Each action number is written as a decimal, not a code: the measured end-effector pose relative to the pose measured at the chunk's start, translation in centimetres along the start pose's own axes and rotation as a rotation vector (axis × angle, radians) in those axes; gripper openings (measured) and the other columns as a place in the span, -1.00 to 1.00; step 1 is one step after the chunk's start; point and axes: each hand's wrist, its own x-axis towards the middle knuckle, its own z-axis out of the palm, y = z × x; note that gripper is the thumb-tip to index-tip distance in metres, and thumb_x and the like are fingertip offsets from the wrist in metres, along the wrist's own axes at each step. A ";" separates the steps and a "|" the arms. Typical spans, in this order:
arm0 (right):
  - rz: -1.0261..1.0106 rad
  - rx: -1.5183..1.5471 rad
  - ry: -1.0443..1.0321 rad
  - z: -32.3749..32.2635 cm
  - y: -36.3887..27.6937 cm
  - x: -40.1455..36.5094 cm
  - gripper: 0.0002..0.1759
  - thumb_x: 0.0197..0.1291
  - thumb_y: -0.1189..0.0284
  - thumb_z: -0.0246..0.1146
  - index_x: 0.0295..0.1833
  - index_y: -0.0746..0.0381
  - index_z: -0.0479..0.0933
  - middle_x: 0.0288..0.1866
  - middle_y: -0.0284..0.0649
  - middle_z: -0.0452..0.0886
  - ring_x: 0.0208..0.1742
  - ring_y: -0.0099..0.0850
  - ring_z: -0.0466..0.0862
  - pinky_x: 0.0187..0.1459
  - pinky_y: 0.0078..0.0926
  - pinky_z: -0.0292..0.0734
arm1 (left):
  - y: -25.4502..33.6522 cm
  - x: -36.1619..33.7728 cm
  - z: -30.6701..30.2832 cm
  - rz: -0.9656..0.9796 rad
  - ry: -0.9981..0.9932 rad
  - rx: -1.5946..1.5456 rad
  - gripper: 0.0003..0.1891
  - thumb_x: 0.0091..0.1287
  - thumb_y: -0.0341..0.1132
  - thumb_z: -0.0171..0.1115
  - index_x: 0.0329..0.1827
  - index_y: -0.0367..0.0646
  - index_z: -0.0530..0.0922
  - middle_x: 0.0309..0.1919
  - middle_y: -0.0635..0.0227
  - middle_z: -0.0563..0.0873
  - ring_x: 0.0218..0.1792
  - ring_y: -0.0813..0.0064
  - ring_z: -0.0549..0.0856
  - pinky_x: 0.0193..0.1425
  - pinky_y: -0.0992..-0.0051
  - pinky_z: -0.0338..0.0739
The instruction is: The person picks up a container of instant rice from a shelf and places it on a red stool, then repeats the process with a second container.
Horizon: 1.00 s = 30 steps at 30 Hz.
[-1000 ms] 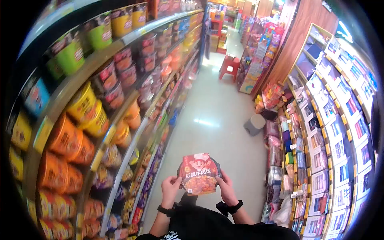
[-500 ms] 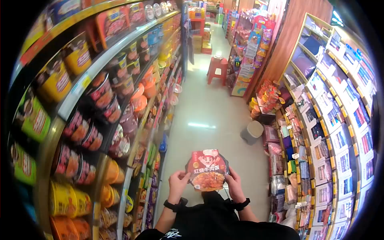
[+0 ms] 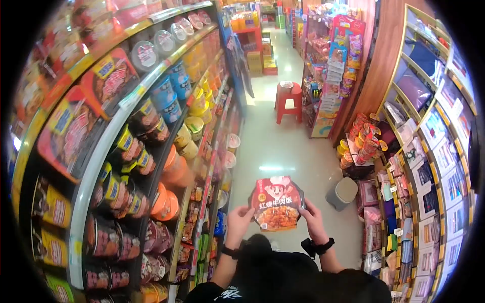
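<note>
An instant rice meal box (image 3: 277,204), dark-rimmed with a red sleeve showing a chef cartoon and a beef dish, is held up in front of my body. My left hand (image 3: 240,222) grips its left edge between thumb and fingers. On its right edge my right hand (image 3: 314,219) is closed in the same way. The printed face is turned up toward me. Both wrists wear black bands, and the box's underside is hidden.
Shelves of instant noodle cups (image 3: 172,202) line the left side. A red stool (image 3: 288,103) stands up the aisle. A grey bin (image 3: 342,194) and a stack of snack tubs (image 3: 364,139) sit at right, beside shelves of boxed textiles (image 3: 429,202).
The view has moved forward along the aisle and turned left, so the stool and bin appear farther right. Both hands still hold the box, which sits slightly higher and farther right in view.
</note>
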 end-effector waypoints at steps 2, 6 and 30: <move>0.017 -0.024 0.000 -0.5 0.5 4.5 -0.44 0.24 0.49 0.15 0.34 0.40 0.24 0.19 -0.18 0.48 0.15 -0.47 0.47 0.19 -0.51 0.33 | 0.8 4.0 1.0 -0.009 0.050 -0.061 -0.74 0.19 -0.39 0.34 -0.19 -0.44 0.57 -0.38 0.23 0.70 -0.42 0.59 0.65 -0.36 0.60 0.56; 0.089 -0.065 0.016 -0.2 1.9 13.9 -0.51 0.28 0.47 0.12 0.29 0.41 0.30 0.16 -0.20 0.51 0.16 -0.50 0.46 0.20 -0.54 0.31 | -0.5 12.7 2.2 -0.031 0.136 0.015 -0.83 0.20 -0.45 0.31 -0.24 -0.40 0.58 -0.44 0.33 0.66 -0.46 0.64 0.61 -0.40 0.63 0.50; -0.033 -0.087 0.279 -10.8 -1.0 74.3 -0.61 0.25 0.55 0.12 0.18 0.44 0.42 0.00 -0.28 0.58 -0.01 -0.60 0.52 0.05 -0.64 0.40 | 7.5 76.3 22.8 -0.040 -0.299 0.056 -0.80 0.28 -0.39 0.22 -0.16 -0.39 0.56 -0.33 0.26 0.67 -0.35 0.54 0.66 -0.26 0.58 0.58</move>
